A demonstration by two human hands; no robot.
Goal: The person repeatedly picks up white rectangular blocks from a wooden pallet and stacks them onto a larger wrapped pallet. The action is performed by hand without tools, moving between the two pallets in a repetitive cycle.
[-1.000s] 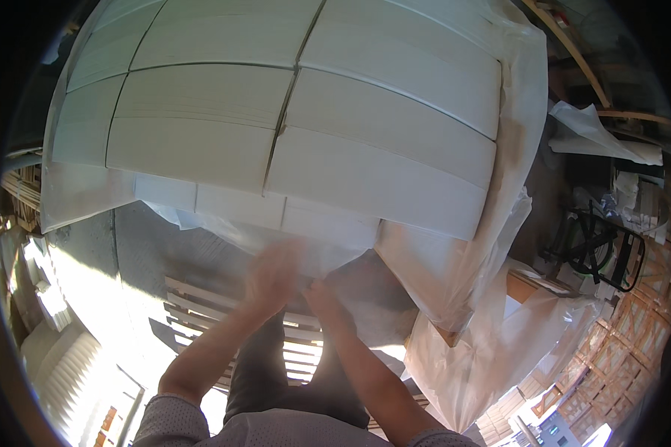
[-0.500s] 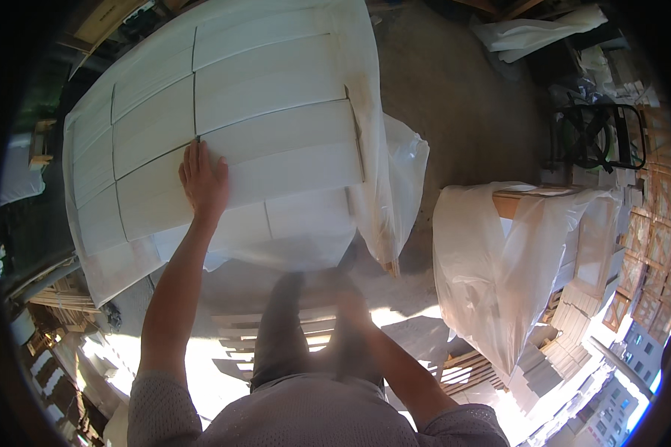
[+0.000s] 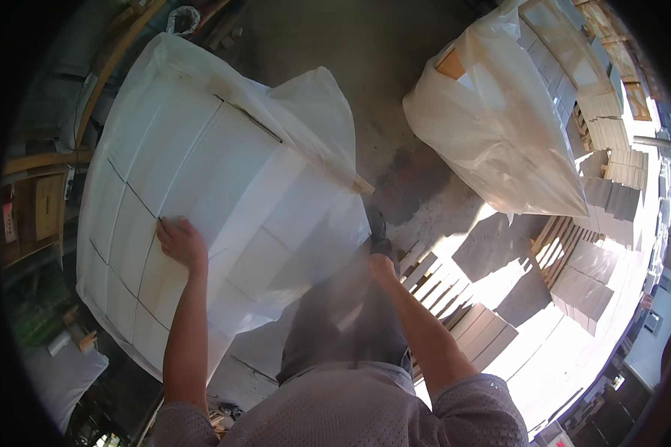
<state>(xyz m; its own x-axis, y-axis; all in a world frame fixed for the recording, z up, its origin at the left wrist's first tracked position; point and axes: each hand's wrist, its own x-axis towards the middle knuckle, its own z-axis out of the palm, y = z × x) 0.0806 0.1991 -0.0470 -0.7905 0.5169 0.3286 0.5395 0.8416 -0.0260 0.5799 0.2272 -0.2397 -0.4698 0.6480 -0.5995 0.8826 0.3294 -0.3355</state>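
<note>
A large stack of white boxes stands at my left, its upper faces split by dark seams. My left hand rests on top of it near where two seams cross. Its fingers lie against the box surface and grip nothing. Clear plastic sheeting drapes over the stack's edges and hangs loose at the side. Beside my right leg, my right hand hangs low near the knee. The fingers of that hand are mostly hidden, so I cannot make out whether it holds anything.
A second stack under plastic sheeting stands at the far right. Wooden pallets and grey piles of blocks or boxes lie in bright sunlight at the right. Wooden framing lines the left side.
The whole view has turned to the right, so both stacks appear rotated. My left hand stays on the white boxes, its fingers a little more bent. The right hand remains low by the leg.
</note>
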